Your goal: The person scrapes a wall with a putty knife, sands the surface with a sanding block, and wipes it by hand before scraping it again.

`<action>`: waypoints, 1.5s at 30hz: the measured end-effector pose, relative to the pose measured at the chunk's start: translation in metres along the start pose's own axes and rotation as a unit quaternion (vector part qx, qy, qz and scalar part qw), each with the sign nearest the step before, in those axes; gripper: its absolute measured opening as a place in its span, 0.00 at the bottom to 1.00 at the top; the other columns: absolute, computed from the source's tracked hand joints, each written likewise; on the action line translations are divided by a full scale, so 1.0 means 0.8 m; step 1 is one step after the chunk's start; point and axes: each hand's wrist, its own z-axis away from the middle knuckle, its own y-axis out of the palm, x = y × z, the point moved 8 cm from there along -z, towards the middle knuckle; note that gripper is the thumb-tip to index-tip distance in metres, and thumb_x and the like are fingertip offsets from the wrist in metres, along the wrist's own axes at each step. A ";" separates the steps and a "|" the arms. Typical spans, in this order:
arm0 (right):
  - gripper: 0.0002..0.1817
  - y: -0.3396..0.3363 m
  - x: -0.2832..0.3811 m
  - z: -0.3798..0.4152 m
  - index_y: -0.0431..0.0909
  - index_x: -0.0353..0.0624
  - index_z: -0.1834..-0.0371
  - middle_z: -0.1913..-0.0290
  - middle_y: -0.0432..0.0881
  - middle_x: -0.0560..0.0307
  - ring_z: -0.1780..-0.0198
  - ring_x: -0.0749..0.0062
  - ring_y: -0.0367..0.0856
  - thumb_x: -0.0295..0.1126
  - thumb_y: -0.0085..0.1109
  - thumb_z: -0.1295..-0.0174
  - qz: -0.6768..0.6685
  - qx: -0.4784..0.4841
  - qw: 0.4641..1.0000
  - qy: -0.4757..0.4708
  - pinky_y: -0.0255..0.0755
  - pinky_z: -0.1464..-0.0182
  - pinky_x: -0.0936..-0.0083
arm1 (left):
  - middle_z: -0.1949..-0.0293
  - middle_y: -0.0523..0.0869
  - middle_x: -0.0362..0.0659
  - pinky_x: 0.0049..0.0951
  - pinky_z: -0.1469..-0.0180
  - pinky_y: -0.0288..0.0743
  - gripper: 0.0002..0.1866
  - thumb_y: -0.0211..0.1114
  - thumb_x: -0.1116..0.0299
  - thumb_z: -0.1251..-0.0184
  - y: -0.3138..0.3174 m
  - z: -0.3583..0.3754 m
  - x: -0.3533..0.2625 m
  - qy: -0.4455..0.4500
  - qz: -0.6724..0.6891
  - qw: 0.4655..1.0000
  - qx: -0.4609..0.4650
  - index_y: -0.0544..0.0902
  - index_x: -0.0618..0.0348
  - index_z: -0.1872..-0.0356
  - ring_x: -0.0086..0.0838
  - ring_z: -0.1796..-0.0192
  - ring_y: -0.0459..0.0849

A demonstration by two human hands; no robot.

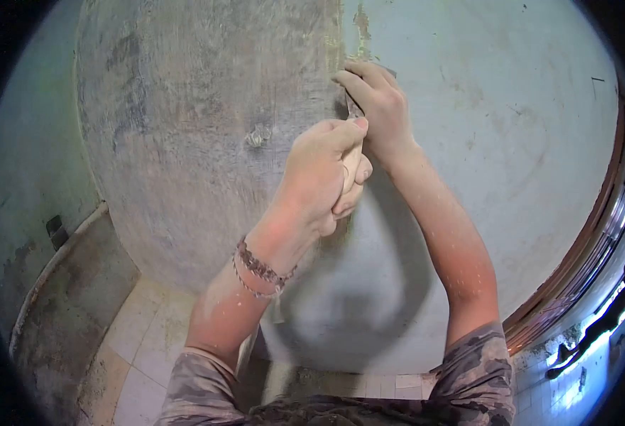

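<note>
A scraper (352, 167) with a pale wooden handle and a metal blade is held up against the wall (504, 170). My left hand (319, 167) is closed round the handle, its thumb lying along the upper end. Higher up, my right hand (380, 99) is bent over the blade, fingers curled at its top edge and mostly covering it. The blade meets the wall at the seam between a rough grey scraped area (206, 106) and smooth pale blue-green paint. Flaking yellowish patches (360, 35) show just above my right fingers.
At lower left, a low curved ledge (64, 284) runs along the side wall, with pale floor tiles (145, 334) beside it. A dark wall fitting (57, 231) sits above that ledge. On the right are a brown frame (575, 255) and a bright opening.
</note>
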 end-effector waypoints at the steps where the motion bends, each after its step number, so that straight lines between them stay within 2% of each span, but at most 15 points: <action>1: 0.14 0.003 -0.002 0.004 0.80 0.43 0.58 0.54 0.81 0.51 0.48 0.53 0.80 0.29 0.58 0.49 0.002 -0.005 1.000 -0.001 0.74 0.45 0.61 | 0.82 0.76 0.41 0.20 0.92 0.54 0.13 0.55 0.59 0.24 0.005 -0.004 -0.006 0.023 -0.002 1.000 0.015 0.75 0.59 0.57 0.20 0.93 0.62; 4: 0.14 0.007 0.007 0.025 0.80 0.43 0.58 0.54 0.81 0.51 0.47 0.53 0.79 0.28 0.58 0.49 0.050 -0.035 0.997 -0.051 0.74 0.45 0.62 | 0.82 0.77 0.41 0.20 0.92 0.55 0.13 0.54 0.58 0.23 -0.010 0.003 0.021 0.003 -0.010 1.000 -0.021 0.75 0.59 0.57 0.20 0.93 0.62; 9: 0.11 0.010 -0.014 -0.028 0.79 0.43 0.61 0.53 0.81 0.52 0.47 0.54 0.79 0.27 0.58 0.49 0.027 -0.027 0.999 -0.039 0.74 0.43 0.62 | 0.81 0.77 0.41 0.20 0.92 0.54 0.13 0.54 0.57 0.24 0.001 -0.033 -0.026 0.044 -0.012 0.999 0.028 0.75 0.57 0.56 0.21 0.93 0.62; 12: 0.14 0.015 0.015 0.036 0.82 0.43 0.55 0.47 0.81 0.49 0.44 0.48 0.79 0.28 0.58 0.46 0.043 -0.010 0.998 -0.043 0.75 0.42 0.60 | 0.81 0.77 0.41 0.20 0.93 0.56 0.12 0.54 0.57 0.24 -0.021 0.006 0.029 -0.020 0.009 0.999 -0.025 0.75 0.56 0.55 0.21 0.93 0.63; 15: 0.14 0.025 0.009 0.032 0.82 0.43 0.55 0.47 0.81 0.48 0.44 0.48 0.79 0.28 0.58 0.46 0.031 -0.006 0.999 -0.041 0.74 0.42 0.60 | 0.81 0.77 0.41 0.20 0.93 0.54 0.12 0.54 0.58 0.24 -0.033 -0.002 0.027 -0.013 0.003 0.998 -0.054 0.75 0.56 0.56 0.21 0.93 0.62; 20: 0.15 0.024 0.001 0.003 0.82 0.43 0.54 0.46 0.82 0.49 0.44 0.49 0.79 0.28 0.59 0.47 0.008 0.037 0.999 0.014 0.74 0.41 0.60 | 0.81 0.77 0.41 0.20 0.93 0.53 0.12 0.54 0.58 0.24 -0.011 -0.007 -0.009 0.024 0.001 0.999 0.024 0.75 0.56 0.56 0.21 0.93 0.62; 22: 0.12 0.016 0.029 0.042 0.80 0.43 0.60 0.55 0.81 0.55 0.52 0.55 0.80 0.28 0.59 0.50 0.059 -0.048 0.995 -0.060 0.75 0.50 0.63 | 0.81 0.77 0.41 0.20 0.92 0.54 0.12 0.53 0.58 0.23 -0.025 0.015 0.031 -0.024 -0.004 1.000 -0.019 0.74 0.57 0.56 0.20 0.93 0.62; 25: 0.13 0.019 0.004 0.012 0.81 0.43 0.59 0.54 0.82 0.54 0.51 0.54 0.80 0.28 0.59 0.50 0.040 -0.035 0.998 -0.041 0.76 0.49 0.64 | 0.81 0.77 0.41 0.20 0.92 0.53 0.12 0.53 0.58 0.23 -0.022 -0.008 0.006 0.006 -0.019 0.999 -0.034 0.74 0.57 0.56 0.20 0.93 0.62; 27: 0.14 0.016 -0.002 -0.002 0.81 0.43 0.58 0.54 0.82 0.54 0.51 0.54 0.80 0.28 0.59 0.50 0.030 -0.039 0.998 -0.037 0.75 0.49 0.64 | 0.81 0.76 0.41 0.21 0.92 0.53 0.13 0.55 0.57 0.24 -0.008 -0.022 -0.018 0.026 -0.003 1.000 0.010 0.75 0.56 0.56 0.21 0.94 0.62; 33: 0.18 0.018 -0.008 0.027 0.83 0.42 0.53 0.48 0.83 0.49 0.47 0.48 0.81 0.30 0.62 0.50 0.055 -0.048 0.995 -0.069 0.76 0.46 0.62 | 0.81 0.76 0.40 0.21 0.92 0.53 0.12 0.53 0.57 0.23 -0.010 -0.008 0.022 0.012 -0.023 0.999 -0.024 0.75 0.56 0.56 0.21 0.93 0.62; 36: 0.16 0.006 -0.027 -0.037 0.84 0.42 0.55 0.49 0.84 0.50 0.46 0.50 0.81 0.30 0.62 0.49 0.024 -0.036 0.998 -0.048 0.76 0.44 0.62 | 0.82 0.76 0.41 0.22 0.93 0.53 0.13 0.54 0.56 0.23 0.013 -0.048 -0.039 0.043 0.003 0.998 0.037 0.75 0.56 0.55 0.22 0.94 0.62; 38: 0.16 0.004 -0.027 -0.047 0.84 0.42 0.55 0.49 0.84 0.50 0.45 0.52 0.82 0.29 0.62 0.48 0.023 -0.022 0.998 -0.047 0.76 0.43 0.62 | 0.82 0.76 0.41 0.22 0.93 0.53 0.13 0.53 0.56 0.23 0.016 -0.040 -0.036 0.028 0.010 0.999 0.028 0.74 0.56 0.56 0.22 0.94 0.62; 41: 0.15 0.006 -0.010 0.017 0.84 0.42 0.54 0.49 0.84 0.50 0.46 0.51 0.82 0.29 0.61 0.47 0.040 -0.018 0.998 -0.035 0.76 0.44 0.63 | 0.82 0.76 0.41 0.21 0.93 0.54 0.12 0.52 0.58 0.22 0.005 -0.015 0.005 -0.016 0.041 0.999 0.016 0.74 0.56 0.57 0.21 0.94 0.63; 42: 0.16 0.004 0.002 0.015 0.83 0.44 0.56 0.52 0.83 0.53 0.48 0.53 0.81 0.28 0.59 0.51 0.069 -0.045 0.994 -0.075 0.75 0.45 0.63 | 0.82 0.76 0.41 0.21 0.93 0.54 0.12 0.52 0.58 0.22 0.005 -0.015 0.006 -0.007 0.027 0.999 0.019 0.74 0.56 0.57 0.21 0.94 0.63; 45: 0.15 0.002 -0.026 -0.033 0.83 0.45 0.57 0.52 0.83 0.53 0.44 0.55 0.81 0.29 0.60 0.50 0.028 -0.017 0.999 -0.032 0.75 0.42 0.64 | 0.82 0.77 0.41 0.21 0.93 0.55 0.12 0.52 0.58 0.22 0.018 -0.032 -0.033 0.013 0.010 0.999 0.035 0.74 0.56 0.57 0.22 0.94 0.62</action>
